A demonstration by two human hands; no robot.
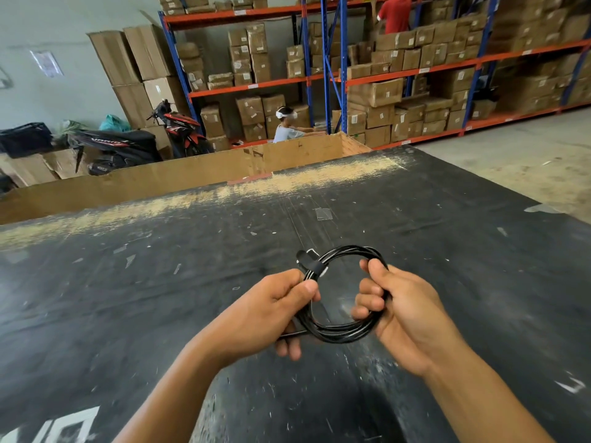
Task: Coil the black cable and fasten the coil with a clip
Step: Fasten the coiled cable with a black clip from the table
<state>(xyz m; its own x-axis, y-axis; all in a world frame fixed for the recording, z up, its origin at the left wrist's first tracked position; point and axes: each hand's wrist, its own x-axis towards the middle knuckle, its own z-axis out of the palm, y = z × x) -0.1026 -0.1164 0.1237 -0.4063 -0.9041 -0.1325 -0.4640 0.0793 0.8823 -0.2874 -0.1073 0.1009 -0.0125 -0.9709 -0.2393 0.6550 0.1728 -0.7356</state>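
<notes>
The black cable (339, 334) is wound into a round coil of several loops, held up above the black table (160, 282). My left hand (271, 311) pinches the coil's left side between thumb and fingers. My right hand (399, 308) is closed around the coil's right side. A black strap-like clip (311, 266) wraps the loops at the upper left, just above my left thumb, with a small white tag beside it. One short cable end sticks out under my left hand.
The table top is scuffed, with a worn tan strip along its far edge. A cardboard wall (192, 177) stands behind it. Beyond are parked scooters (128, 145), shelving with boxes (383, 91), and two people far off.
</notes>
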